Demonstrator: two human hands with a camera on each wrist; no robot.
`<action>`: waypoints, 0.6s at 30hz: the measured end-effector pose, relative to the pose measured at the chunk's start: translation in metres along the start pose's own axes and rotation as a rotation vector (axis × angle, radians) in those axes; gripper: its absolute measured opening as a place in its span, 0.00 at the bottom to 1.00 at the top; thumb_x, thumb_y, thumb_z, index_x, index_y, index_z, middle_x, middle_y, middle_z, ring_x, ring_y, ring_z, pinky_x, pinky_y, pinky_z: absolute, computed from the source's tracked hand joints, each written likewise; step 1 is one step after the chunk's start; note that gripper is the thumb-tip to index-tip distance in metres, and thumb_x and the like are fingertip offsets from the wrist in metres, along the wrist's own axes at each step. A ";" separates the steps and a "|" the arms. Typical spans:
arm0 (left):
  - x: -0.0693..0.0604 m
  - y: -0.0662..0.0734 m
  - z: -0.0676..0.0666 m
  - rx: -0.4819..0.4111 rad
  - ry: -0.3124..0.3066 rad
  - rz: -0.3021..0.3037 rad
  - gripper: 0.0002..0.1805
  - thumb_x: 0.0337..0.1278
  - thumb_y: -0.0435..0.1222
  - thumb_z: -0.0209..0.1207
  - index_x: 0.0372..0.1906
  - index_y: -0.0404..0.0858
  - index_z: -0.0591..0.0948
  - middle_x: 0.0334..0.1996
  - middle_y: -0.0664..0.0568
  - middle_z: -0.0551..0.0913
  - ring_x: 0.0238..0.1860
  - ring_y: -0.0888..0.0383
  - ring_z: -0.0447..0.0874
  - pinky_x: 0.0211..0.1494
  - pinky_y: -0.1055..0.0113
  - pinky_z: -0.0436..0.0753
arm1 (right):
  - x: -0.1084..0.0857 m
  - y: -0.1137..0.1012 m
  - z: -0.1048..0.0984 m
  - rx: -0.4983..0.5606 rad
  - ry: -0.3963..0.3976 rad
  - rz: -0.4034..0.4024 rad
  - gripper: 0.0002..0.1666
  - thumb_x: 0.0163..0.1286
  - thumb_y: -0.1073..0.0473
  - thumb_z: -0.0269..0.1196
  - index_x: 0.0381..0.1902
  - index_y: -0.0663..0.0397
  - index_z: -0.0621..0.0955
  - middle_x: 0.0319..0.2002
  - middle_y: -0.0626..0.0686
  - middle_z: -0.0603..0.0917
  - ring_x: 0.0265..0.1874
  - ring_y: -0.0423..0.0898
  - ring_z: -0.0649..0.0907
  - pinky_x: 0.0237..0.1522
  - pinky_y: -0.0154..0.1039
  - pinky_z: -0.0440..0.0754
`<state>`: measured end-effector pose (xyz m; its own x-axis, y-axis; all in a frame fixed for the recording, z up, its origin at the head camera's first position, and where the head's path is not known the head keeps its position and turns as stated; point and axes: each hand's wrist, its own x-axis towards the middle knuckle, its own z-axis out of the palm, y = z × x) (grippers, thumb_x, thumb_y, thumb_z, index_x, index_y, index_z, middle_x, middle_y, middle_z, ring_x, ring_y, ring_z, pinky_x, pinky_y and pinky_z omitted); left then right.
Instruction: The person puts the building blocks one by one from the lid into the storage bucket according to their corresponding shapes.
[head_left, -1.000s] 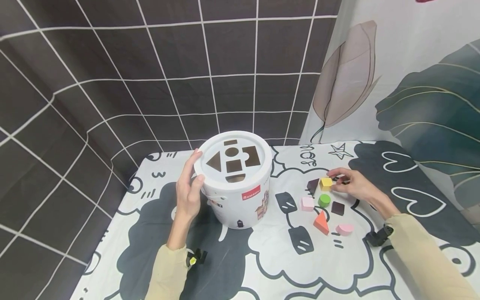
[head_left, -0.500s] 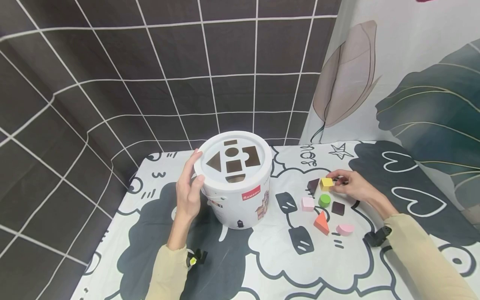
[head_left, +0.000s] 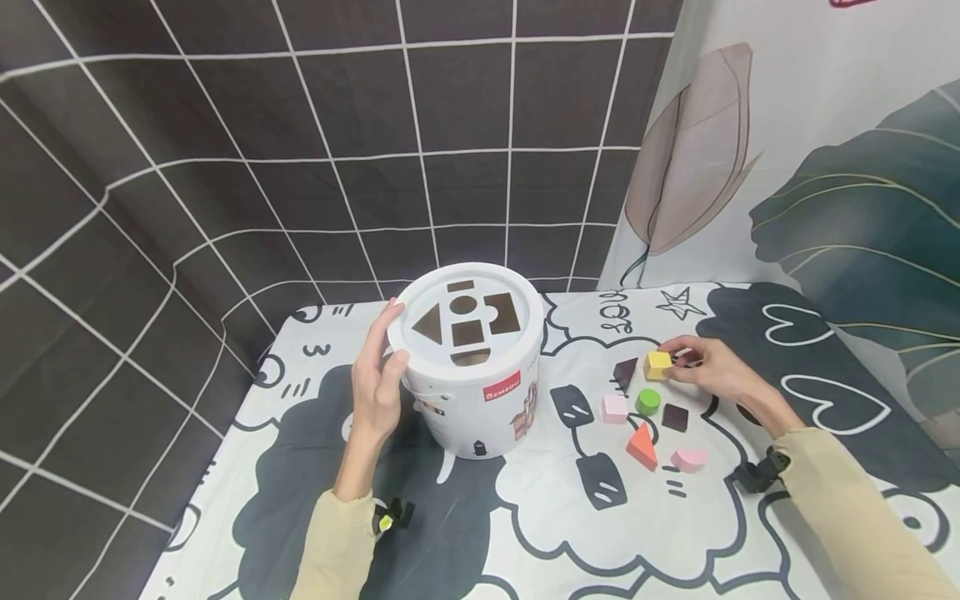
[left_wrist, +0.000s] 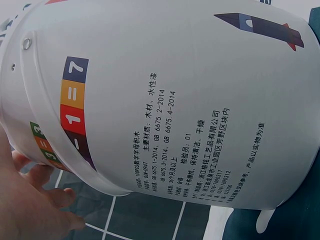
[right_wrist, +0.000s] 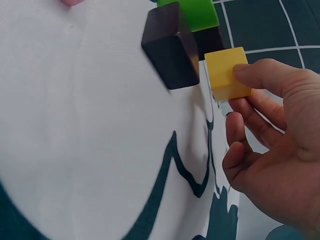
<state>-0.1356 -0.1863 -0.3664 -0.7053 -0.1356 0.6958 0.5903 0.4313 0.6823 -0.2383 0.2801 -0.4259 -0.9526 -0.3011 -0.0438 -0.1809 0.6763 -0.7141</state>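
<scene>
My right hand (head_left: 716, 367) pinches a yellow cube block (head_left: 657, 365) between thumb and fingers, at the back of a group of small blocks. In the right wrist view, the thumb lies on one face of the yellow cube (right_wrist: 225, 72). Against the left side of a white lidded bucket (head_left: 480, 412) rests my left hand (head_left: 377, 387), thumb and fingers extended at the rim. Its lid (head_left: 442, 354) has several shaped holes, among them a triangle, a circle and a square. The left wrist view shows printed text on the bucket wall (left_wrist: 200, 90) and part of the hand.
Near the right hand lie a dark block (head_left: 625, 373), a light pink block (head_left: 615, 408), a green cylinder (head_left: 648, 401), a dark square block (head_left: 676, 417), an orange triangle (head_left: 642, 447) and a pink half-round block (head_left: 689, 459). A patterned cloth (head_left: 547, 508) covers the surface.
The yellow cube has shifted slightly right and tilted in my right hand, and a gap shows between it and the dark block. My left hand and the bucket stay put.
</scene>
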 end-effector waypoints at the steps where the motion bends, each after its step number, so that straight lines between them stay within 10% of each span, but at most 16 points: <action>1: 0.000 0.000 0.000 0.000 0.000 0.000 0.32 0.57 0.44 0.48 0.67 0.35 0.75 0.69 0.44 0.72 0.70 0.48 0.68 0.71 0.50 0.63 | 0.000 -0.001 -0.001 -0.002 0.004 -0.004 0.25 0.60 0.63 0.70 0.55 0.67 0.79 0.41 0.58 0.81 0.38 0.52 0.77 0.32 0.37 0.73; 18: -0.001 -0.001 0.000 0.004 0.006 -0.002 0.32 0.58 0.45 0.48 0.67 0.35 0.75 0.69 0.44 0.72 0.69 0.48 0.69 0.70 0.51 0.65 | -0.002 -0.024 -0.013 -0.021 0.050 -0.077 0.23 0.63 0.62 0.68 0.54 0.67 0.79 0.43 0.61 0.82 0.39 0.54 0.78 0.34 0.40 0.73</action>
<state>-0.1357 -0.1860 -0.3673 -0.7038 -0.1420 0.6961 0.5873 0.4350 0.6826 -0.2355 0.2729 -0.3992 -0.9465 -0.3195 0.0460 -0.2589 0.6661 -0.6995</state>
